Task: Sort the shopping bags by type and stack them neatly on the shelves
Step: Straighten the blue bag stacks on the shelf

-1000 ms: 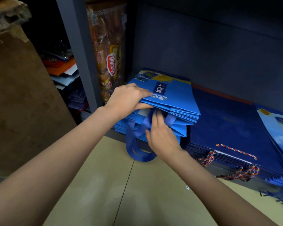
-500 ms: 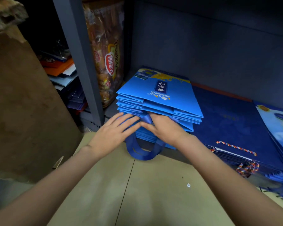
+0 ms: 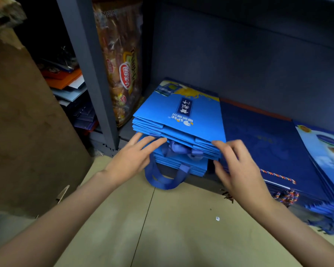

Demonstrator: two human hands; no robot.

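A grey shelf unit (image 3: 239, 54) fills the back, its upright post (image 3: 89, 70) dividing it from a darker bay at left where orange and pale flat items (image 3: 66, 81) lie in a heap. A brown cardboard wall (image 3: 27, 122) stands at far left, and a tan tiled floor (image 3: 172, 228) spreads below. On the lowest shelf, a navy bag stack (image 3: 268, 147) lies flat in the middle, with twisted multicolour cords (image 3: 278, 176) at its front edge; a paler printed stack (image 3: 324, 151) sits to its right. Just left of the navy stack rests the bright blue bag stack (image 3: 177, 120), flat, logo side up, its front edge facing the person. A snack packet (image 3: 121, 70) stands upright between the post and this stack. Blue ribbon handles (image 3: 166, 176) hang out of the stack's front over the floor. The left hand (image 3: 131, 160) lies spread, fingers (image 3: 154, 141) touching the stack's lower front edge. The right hand (image 3: 237, 170) is loosely curled at the stack's front right corner, fingertips (image 3: 220, 145) on the bag edges, gripping nothing that can be seen clearly.
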